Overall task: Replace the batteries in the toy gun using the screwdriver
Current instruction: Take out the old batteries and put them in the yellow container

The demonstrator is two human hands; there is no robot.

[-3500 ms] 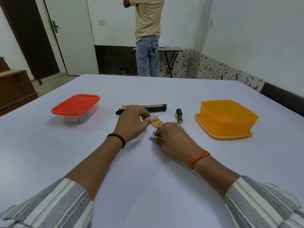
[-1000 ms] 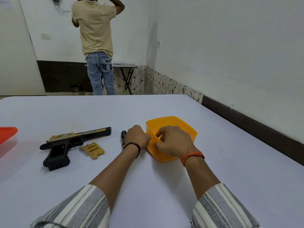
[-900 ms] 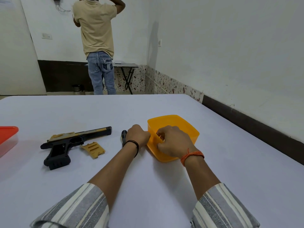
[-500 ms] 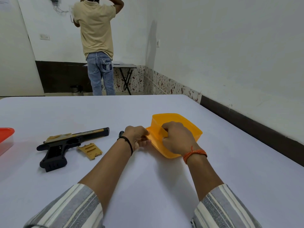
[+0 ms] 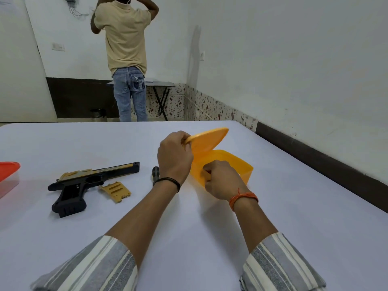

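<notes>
A black and gold toy gun [image 5: 92, 179] lies on its side on the white table [image 5: 189, 238], left of my hands. Its gold battery cover [image 5: 115, 190] lies loose beside the grip. The black handle of the screwdriver [image 5: 155, 175] shows just left of my left wrist. My left hand [image 5: 175, 156] pinches the near edge of an orange lid [image 5: 207, 139] and holds it tilted up above the orange container [image 5: 241, 166]. My right hand [image 5: 222, 179] grips the container's near rim with curled fingers. No batteries are visible.
A clear box with a red lid [image 5: 8, 175] stands at the table's left edge. A person [image 5: 126, 49] stands with their back to me beyond the far edge, near a small folding table [image 5: 159, 85]. A wall runs close along the right.
My hands left the batteries by the gun and went to the orange container. My left hand has lifted the lid off it and raised it, while my right hand stays on the container's rim.
</notes>
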